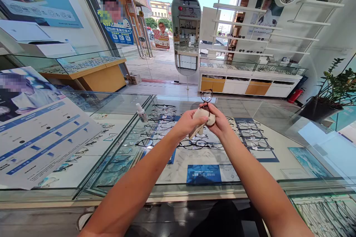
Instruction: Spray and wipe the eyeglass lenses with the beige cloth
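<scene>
Both my hands meet above the glass display counter (172,176). My left hand (189,121) is closed on a beige cloth (198,126), which bunches between the two hands and hangs down a little. My right hand (218,118) grips a pair of dark-framed eyeglasses (206,95); one round lens stands up above the fingers. The cloth covers the lower part of the glasses, so the other lens is mostly hidden. Below the hands, several eyeglasses (194,144) lie in rows.
A small white bottle (141,113) stands left of the hands. A printed leaflet board (41,129) leans over the counter's left side. More glasses lie at right (254,135), with a blue card (204,174) at the front. An oval mirror (187,33) stands beyond.
</scene>
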`<action>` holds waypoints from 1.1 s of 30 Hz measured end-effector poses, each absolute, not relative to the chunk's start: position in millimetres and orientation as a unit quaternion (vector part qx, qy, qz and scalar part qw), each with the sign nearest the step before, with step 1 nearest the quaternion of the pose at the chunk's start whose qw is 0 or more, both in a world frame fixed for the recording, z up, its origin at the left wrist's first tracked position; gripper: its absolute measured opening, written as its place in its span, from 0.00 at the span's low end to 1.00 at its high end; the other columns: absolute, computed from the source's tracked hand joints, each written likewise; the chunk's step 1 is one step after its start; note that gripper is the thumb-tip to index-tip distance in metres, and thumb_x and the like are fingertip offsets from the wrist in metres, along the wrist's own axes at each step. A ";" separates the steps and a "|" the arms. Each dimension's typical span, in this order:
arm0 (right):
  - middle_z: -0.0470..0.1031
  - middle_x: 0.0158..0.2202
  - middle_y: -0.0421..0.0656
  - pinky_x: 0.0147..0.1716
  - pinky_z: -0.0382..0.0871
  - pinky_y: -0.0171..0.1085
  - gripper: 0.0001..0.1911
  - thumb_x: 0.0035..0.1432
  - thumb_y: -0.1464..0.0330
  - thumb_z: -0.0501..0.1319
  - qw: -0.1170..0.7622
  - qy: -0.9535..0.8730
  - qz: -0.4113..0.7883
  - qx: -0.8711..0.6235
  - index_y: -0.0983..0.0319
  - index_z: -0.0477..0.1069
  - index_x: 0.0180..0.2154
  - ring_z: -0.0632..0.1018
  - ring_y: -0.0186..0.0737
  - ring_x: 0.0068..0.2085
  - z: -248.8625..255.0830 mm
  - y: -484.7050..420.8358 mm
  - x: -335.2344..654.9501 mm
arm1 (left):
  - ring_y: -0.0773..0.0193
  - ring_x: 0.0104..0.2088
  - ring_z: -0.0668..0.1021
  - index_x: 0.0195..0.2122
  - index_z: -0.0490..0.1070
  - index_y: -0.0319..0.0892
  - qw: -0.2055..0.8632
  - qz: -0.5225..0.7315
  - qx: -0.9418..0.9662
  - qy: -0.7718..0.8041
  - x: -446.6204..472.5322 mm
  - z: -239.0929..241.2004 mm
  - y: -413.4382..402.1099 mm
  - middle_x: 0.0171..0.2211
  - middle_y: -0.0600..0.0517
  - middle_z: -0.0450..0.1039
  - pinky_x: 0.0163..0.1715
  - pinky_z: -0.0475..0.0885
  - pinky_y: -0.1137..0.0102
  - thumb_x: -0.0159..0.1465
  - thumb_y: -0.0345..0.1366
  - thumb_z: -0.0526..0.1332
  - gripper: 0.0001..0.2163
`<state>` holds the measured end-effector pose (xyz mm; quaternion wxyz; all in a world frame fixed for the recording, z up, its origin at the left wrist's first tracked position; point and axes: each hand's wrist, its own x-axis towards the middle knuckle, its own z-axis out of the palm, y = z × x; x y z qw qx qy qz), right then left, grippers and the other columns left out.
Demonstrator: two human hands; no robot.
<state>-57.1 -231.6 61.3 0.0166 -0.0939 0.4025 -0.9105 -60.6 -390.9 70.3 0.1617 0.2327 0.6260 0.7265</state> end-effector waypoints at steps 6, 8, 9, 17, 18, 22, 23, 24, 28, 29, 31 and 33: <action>0.85 0.42 0.41 0.44 0.79 0.37 0.08 0.61 0.62 0.74 0.002 0.393 -0.914 -0.101 0.58 0.79 0.37 0.82 0.39 0.41 63.2 -235.7 -53.5 | 0.63 0.30 0.75 0.40 0.83 0.40 0.130 0.755 0.209 0.608 -53.1 73.5 -383.6 0.33 0.49 0.79 0.30 0.69 0.70 0.50 0.53 0.82 0.25; 0.85 0.42 0.41 0.44 0.79 0.37 0.09 0.61 0.61 0.73 -0.001 0.397 -0.912 -0.101 0.57 0.78 0.37 0.82 0.40 0.42 63.9 -237.6 -52.5 | 0.62 0.31 0.77 0.41 0.83 0.40 0.120 0.763 0.204 0.602 -52.9 73.2 -382.5 0.35 0.49 0.80 0.31 0.70 0.70 0.50 0.53 0.82 0.25; 0.85 0.42 0.41 0.43 0.78 0.37 0.09 0.61 0.61 0.73 -0.002 0.398 -0.912 -0.102 0.57 0.78 0.37 0.82 0.40 0.42 64.3 -238.7 -52.0 | 0.62 0.32 0.77 0.42 0.84 0.40 0.116 0.768 0.201 0.597 -53.2 73.0 -382.1 0.35 0.49 0.81 0.32 0.71 0.70 0.50 0.52 0.82 0.26; 0.86 0.42 0.42 0.43 0.77 0.35 0.11 0.59 0.59 0.73 -0.023 0.395 -0.913 -0.101 0.58 0.76 0.35 0.82 0.39 0.43 67.3 -250.1 -45.8 | 0.62 0.34 0.80 0.43 0.83 0.41 0.074 0.798 0.178 0.571 -55.7 70.9 -377.6 0.36 0.51 0.82 0.38 0.75 0.69 0.47 0.53 0.84 0.29; 0.86 0.43 0.42 0.42 0.76 0.35 0.11 0.60 0.59 0.72 -0.026 0.401 -0.910 -0.098 0.58 0.76 0.35 0.82 0.39 0.43 67.7 -251.2 -44.6 | 0.61 0.34 0.80 0.44 0.82 0.41 0.067 0.799 0.175 0.572 -55.7 70.2 -377.0 0.35 0.51 0.82 0.38 0.75 0.69 0.47 0.54 0.84 0.29; 0.86 0.44 0.41 0.40 0.75 0.35 0.12 0.59 0.58 0.72 -0.042 0.421 -0.901 -0.099 0.57 0.74 0.34 0.82 0.39 0.42 70.0 -254.8 -40.0 | 0.61 0.35 0.81 0.48 0.81 0.43 0.041 0.805 0.166 0.569 -55.0 67.7 -375.1 0.35 0.51 0.82 0.37 0.74 0.69 0.51 0.57 0.81 0.30; 0.86 0.43 0.41 0.40 0.75 0.35 0.13 0.59 0.57 0.72 -0.045 0.427 -0.897 -0.102 0.57 0.73 0.34 0.82 0.40 0.42 70.7 -255.6 -39.1 | 0.61 0.35 0.81 0.48 0.81 0.43 0.033 0.805 0.166 0.569 -54.7 67.2 -374.8 0.35 0.51 0.82 0.37 0.74 0.69 0.52 0.57 0.81 0.30; 0.85 0.43 0.41 0.40 0.76 0.36 0.14 0.58 0.56 0.72 -0.047 0.432 -0.894 -0.106 0.56 0.72 0.33 0.82 0.41 0.43 71.3 -256.4 -38.4 | 0.61 0.35 0.80 0.46 0.81 0.43 0.025 0.804 0.166 0.571 -54.4 66.8 -374.4 0.35 0.51 0.82 0.37 0.74 0.69 0.53 0.58 0.80 0.29; 0.85 0.43 0.42 0.43 0.78 0.39 0.16 0.57 0.55 0.73 -0.049 0.442 -0.888 -0.118 0.56 0.71 0.32 0.83 0.45 0.48 72.3 -258.0 -37.1 | 0.63 0.36 0.79 0.42 0.81 0.43 -0.006 0.804 0.177 0.568 -54.2 64.7 -373.0 0.37 0.51 0.81 0.37 0.73 0.70 0.57 0.61 0.77 0.26; 0.86 0.43 0.42 0.44 0.78 0.39 0.16 0.57 0.55 0.73 -0.049 0.439 -0.889 -0.117 0.56 0.70 0.32 0.83 0.45 0.49 72.2 -257.7 -37.3 | 0.63 0.36 0.78 0.41 0.81 0.43 -0.007 0.804 0.182 0.567 -54.4 64.2 -372.6 0.37 0.51 0.81 0.38 0.73 0.70 0.58 0.61 0.76 0.26; 0.86 0.42 0.42 0.43 0.78 0.38 0.15 0.56 0.57 0.73 -0.050 0.430 -0.894 -0.113 0.56 0.70 0.31 0.83 0.45 0.48 71.7 -256.2 -38.4 | 0.63 0.35 0.78 0.41 0.81 0.43 0.002 0.800 0.193 0.568 -54.9 63.6 -372.0 0.36 0.51 0.80 0.38 0.73 0.70 0.59 0.62 0.75 0.26; 0.86 0.41 0.41 0.41 0.78 0.37 0.13 0.55 0.60 0.73 -0.051 0.419 -0.900 -0.108 0.56 0.71 0.30 0.83 0.42 0.44 71.4 -253.3 -39.9 | 0.63 0.35 0.77 0.41 0.82 0.42 0.022 0.793 0.205 0.573 -55.3 63.7 -372.1 0.34 0.51 0.80 0.38 0.72 0.70 0.59 0.64 0.74 0.27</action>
